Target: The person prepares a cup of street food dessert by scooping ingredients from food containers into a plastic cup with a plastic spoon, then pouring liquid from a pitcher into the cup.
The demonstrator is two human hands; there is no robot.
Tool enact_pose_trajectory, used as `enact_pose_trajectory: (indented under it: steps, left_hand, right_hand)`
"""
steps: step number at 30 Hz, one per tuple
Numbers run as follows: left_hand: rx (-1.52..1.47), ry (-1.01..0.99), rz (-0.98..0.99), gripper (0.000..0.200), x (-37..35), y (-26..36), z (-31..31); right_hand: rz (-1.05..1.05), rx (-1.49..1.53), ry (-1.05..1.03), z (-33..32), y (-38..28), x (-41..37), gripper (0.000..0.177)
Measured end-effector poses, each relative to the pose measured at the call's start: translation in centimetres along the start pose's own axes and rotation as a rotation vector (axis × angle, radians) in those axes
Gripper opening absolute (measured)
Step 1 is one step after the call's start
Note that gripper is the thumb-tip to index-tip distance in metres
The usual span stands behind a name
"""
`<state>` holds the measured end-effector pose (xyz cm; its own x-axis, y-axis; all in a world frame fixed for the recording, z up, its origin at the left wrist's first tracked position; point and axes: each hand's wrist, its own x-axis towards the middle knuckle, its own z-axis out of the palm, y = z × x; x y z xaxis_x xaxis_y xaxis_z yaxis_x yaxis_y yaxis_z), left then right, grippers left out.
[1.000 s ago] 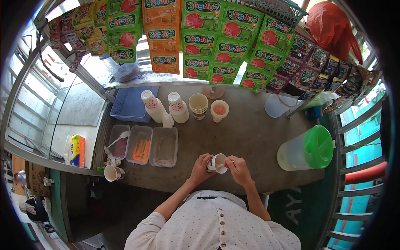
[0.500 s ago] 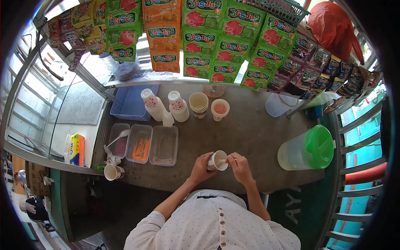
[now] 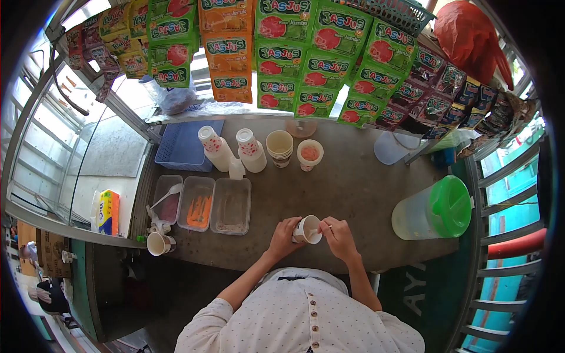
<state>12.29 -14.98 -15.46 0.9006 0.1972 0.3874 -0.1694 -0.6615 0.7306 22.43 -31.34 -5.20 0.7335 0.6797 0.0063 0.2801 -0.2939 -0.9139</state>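
My left hand is wrapped round a white paper cup, tilted with its mouth toward the right. Fingers of my right hand pinch what looks like a white spoon at the cup's mouth; its lower end is inside the cup. What the cup contains is hard to make out. Farther back on the counter stand a stack of open cups and a cup with pinkish-orange contents.
Left are a clear tub, a tub with orange pieces, a tub with a spoon, two upside-down cup stacks and a blue basket. Right is a green-lidded jug. Drink sachets hang above.
My right hand has shifted slightly left, closer to the cup's mouth, and less of the spoon shows. My left hand keeps hold of the cup.
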Motion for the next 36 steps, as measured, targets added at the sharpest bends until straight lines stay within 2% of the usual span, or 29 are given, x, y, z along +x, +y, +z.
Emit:
enact_pose_trajectory:
  steps: [2, 5, 8, 11, 13, 14, 16, 17, 19, 20, 22, 26, 28, 29, 31, 32, 34, 36]
  left_hand:
    - [-0.018, 0.010, 0.012, 0.083, -0.06, -0.12, 0.03]
    - [-0.002, 0.013, 0.015, 0.082, 0.03, -0.02, -0.08]
    - [0.012, 0.017, 0.045, 0.080, 0.35, 0.21, -0.25]
    - [0.034, 0.031, 0.025, 0.080, 0.22, 0.38, -0.28]
    - [0.029, 0.026, 0.025, 0.080, 0.22, 0.33, -0.29]
    - [0.025, 0.022, 0.025, 0.080, 0.22, 0.32, -0.28]
    - [0.020, 0.021, 0.026, 0.080, 0.26, 0.33, -0.31]
    - [0.016, 0.021, 0.027, 0.081, 0.30, 0.37, -0.33]
    - [0.009, 0.020, 0.023, 0.081, 0.31, 0.45, -0.34]
    - [0.003, 0.020, 0.018, 0.081, 0.33, 0.44, -0.37]
    - [0.000, 0.022, 0.019, 0.081, 0.35, 0.43, -0.35]
    - [0.004, -0.021, -0.005, 0.085, 0.18, 0.52, -0.51]
    - [0.000, -0.021, 0.003, 0.085, 0.22, 0.49, -0.48]
    - [-0.006, -0.021, 0.011, 0.085, 0.20, 0.48, -0.45]
    - [-0.009, -0.024, 0.003, 0.085, 0.18, 0.49, -0.46]
    - [-0.011, -0.026, -0.004, 0.085, 0.24, 0.53, -0.48]
    - [-0.009, -0.015, 0.011, 0.085, 0.28, 0.34, -0.38]
    - [-0.010, -0.006, 0.024, 0.084, 0.07, 0.19, -0.27]
  right_hand:
    - [-0.014, -0.047, -0.033, -0.07, -0.19, 0.11, 0.029]
    - [0.068, 0.085, -0.038, -0.17, -0.62, 0.04, 0.029]
    - [-0.040, -0.038, 0.001, -0.03, -0.39, 0.09, 0.030]
    - [0.082, 0.093, -0.018, 0.00, -0.99, 0.06, 0.031]
    - [-0.142, -0.197, 0.083, 0.06, -0.95, 0.06, 0.031]
    - [-0.142, -0.198, 0.083, 0.00, -0.95, 0.05, 0.031]
    - [0.056, 0.079, -0.028, -0.15, -0.96, 0.07, 0.029]
    - [0.056, 0.078, -0.028, -0.10, -0.85, 0.09, 0.029]
    - [-0.111, -0.124, 0.065, 0.08, -0.54, 0.12, 0.027]
    - [-0.112, -0.124, 0.066, 0.04, -0.53, 0.12, 0.027]
    - [0.041, 0.063, -0.012, -0.08, -0.49, 0.08, 0.027]
    - [-0.039, -0.014, 0.124, 0.48, -0.37, 0.08, 0.028]
    - [0.099, 0.116, 0.003, 0.19, -0.81, 0.04, 0.027]
    - [0.099, 0.117, 0.003, 0.35, -0.70, 0.09, 0.027]
    - [-0.080, -0.102, 0.124, 0.71, -0.39, 0.17, 0.028]
    - [-0.080, -0.103, 0.125, 0.50, -0.48, 0.15, 0.028]
    - [0.064, 0.050, -0.006, 0.04, -0.84, 0.19, 0.029]
    - [0.010, 0.003, 0.047, 0.40, -0.57, 0.22, 0.029]
